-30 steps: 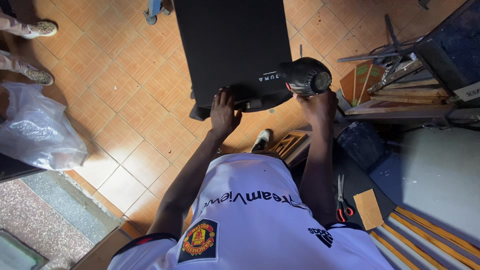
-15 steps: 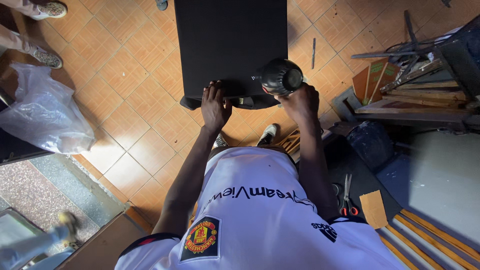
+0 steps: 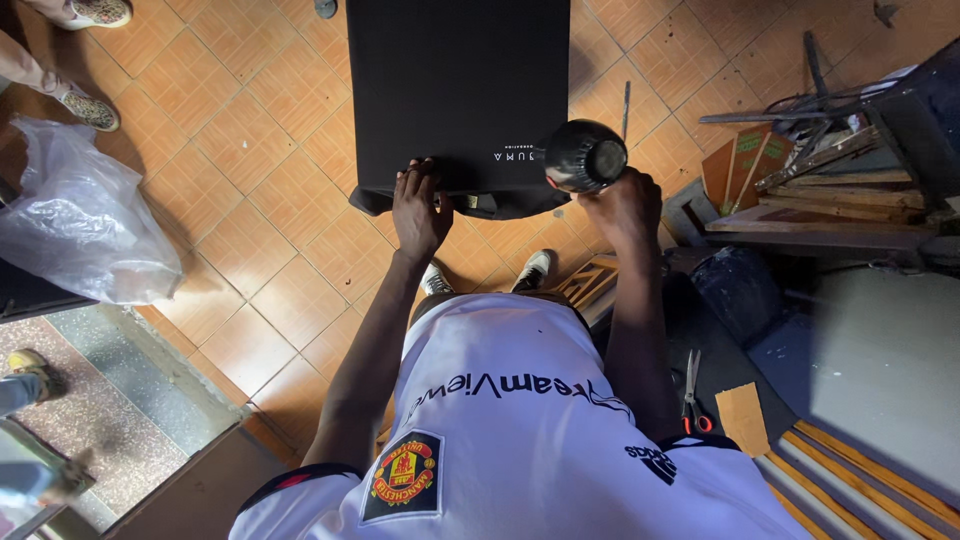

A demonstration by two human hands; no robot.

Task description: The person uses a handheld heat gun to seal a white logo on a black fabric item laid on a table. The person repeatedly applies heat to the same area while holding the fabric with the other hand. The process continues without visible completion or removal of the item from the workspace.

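Pressing flat on the black panel (image 3: 455,90), left hand (image 3: 418,205) splays; right hand (image 3: 622,208) grips the power tool (image 3: 583,156).

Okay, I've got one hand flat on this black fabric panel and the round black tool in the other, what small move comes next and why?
Probably bring the round black tool in your right hand down onto the black fabric panel edge beside your left hand, which already pins it flat.

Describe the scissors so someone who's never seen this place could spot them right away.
Start at the person's white shirt and look just past the right arm, to the dark mat on the floor. The scissors lie there beside a brown card piece; their red handles set them apart.
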